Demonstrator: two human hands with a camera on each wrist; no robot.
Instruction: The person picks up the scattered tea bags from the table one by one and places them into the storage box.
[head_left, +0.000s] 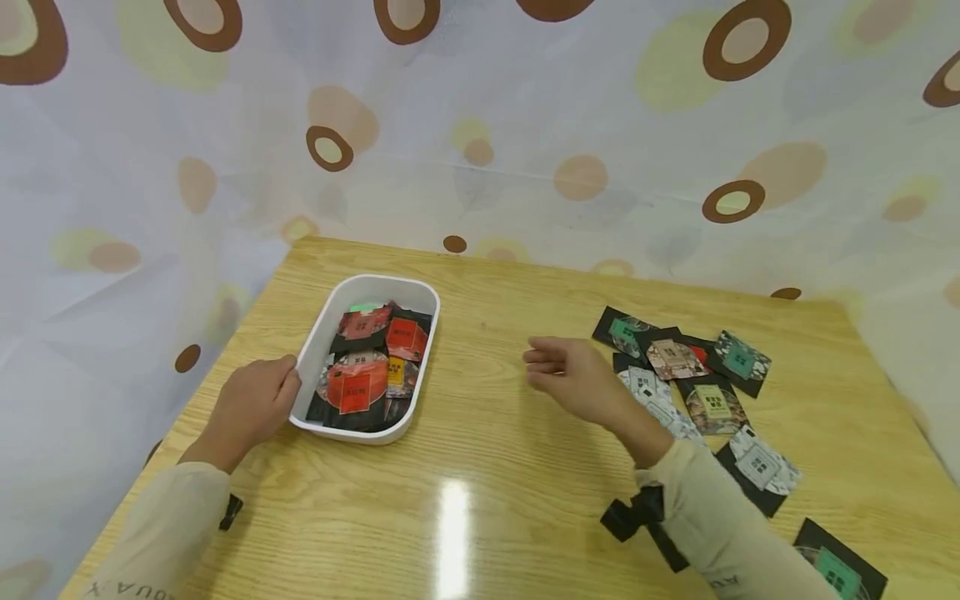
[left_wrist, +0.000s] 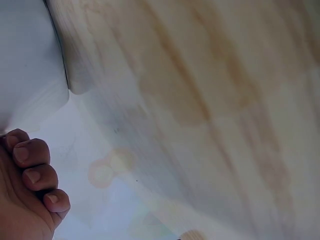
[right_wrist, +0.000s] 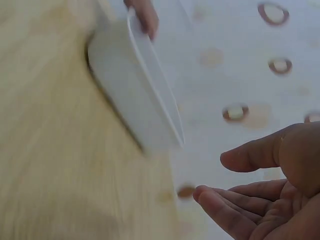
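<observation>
A white plastic bin (head_left: pixel 427 310) with rounded corners sits on the left of the wooden table, partly filled with square black packets (head_left: pixel 356 390) that carry red, orange and green labels. My left hand (head_left: pixel 255 400) grips the near-left rim of the bin, thumb at its edge and fingers curled in the left wrist view. Over the middle of the table, between the bin and the loose packets, hovers my right hand (head_left: pixel 573 375). Nothing lies between its thumb and fingers, which stand apart in the right wrist view.
Loose packets (head_left: pixel 716 404) lie overlapping on the right, with green, pink, yellow and white labels. A single packet (head_left: pixel 838 567) lies nearer the front, partly behind the right sleeve (head_left: pixel 720 508). A dotted cloth (head_left: pixel 525 125) hangs behind the wooden table (head_left: pixel 510 492).
</observation>
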